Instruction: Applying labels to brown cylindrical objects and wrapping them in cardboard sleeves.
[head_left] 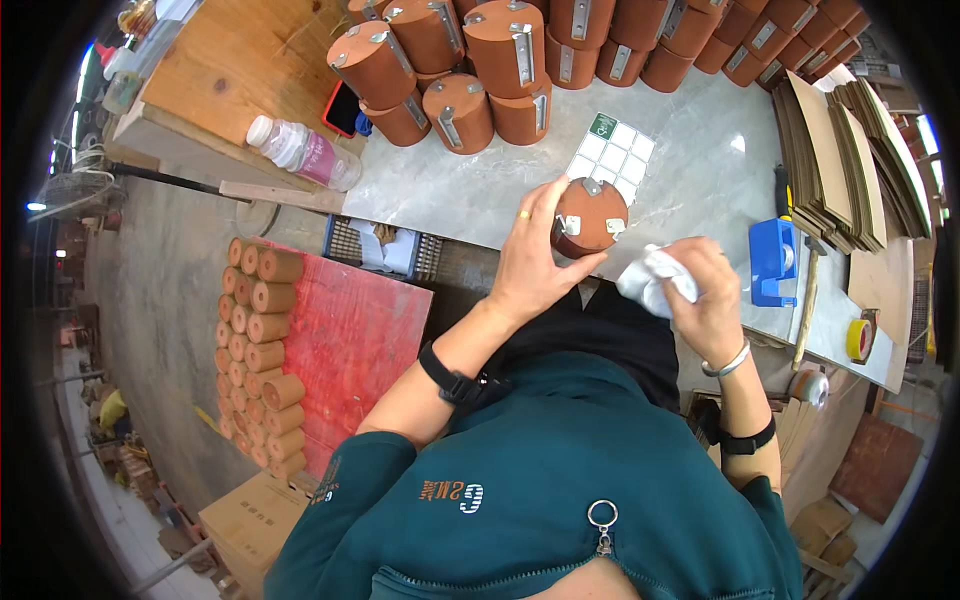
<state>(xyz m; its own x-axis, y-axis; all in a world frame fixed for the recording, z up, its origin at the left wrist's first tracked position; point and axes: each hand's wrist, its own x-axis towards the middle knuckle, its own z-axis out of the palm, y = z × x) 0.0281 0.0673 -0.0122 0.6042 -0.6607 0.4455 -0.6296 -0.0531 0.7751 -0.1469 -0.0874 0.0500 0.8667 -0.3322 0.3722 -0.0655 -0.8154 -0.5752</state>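
Observation:
A reddish-brown cylinder (591, 207) with three small metal tabs on its top face stands near the front edge of the grey table. My left hand (530, 252) grips its left side, with the thumb along the near side and the fingers around the far side. In my right hand (712, 300) is a crumpled white cloth (655, 284), bunched between thumb and fingers. It is held right of the cylinder and apart from it. Just beyond the cylinder lies a sheet of white labels (618, 148) with one green corner, partly covered by my left fingers.
Stacked brown cylinders with metal strips (505, 55) fill the table's back. Rightward are a blue tape dispenser (772, 265), a hammer (806, 310), a yellow tape roll (858, 340) and cardboard sheets (820, 150). A plastic bottle (305, 152) lies left; small cylinders (268, 327) sit on a red board (350, 340).

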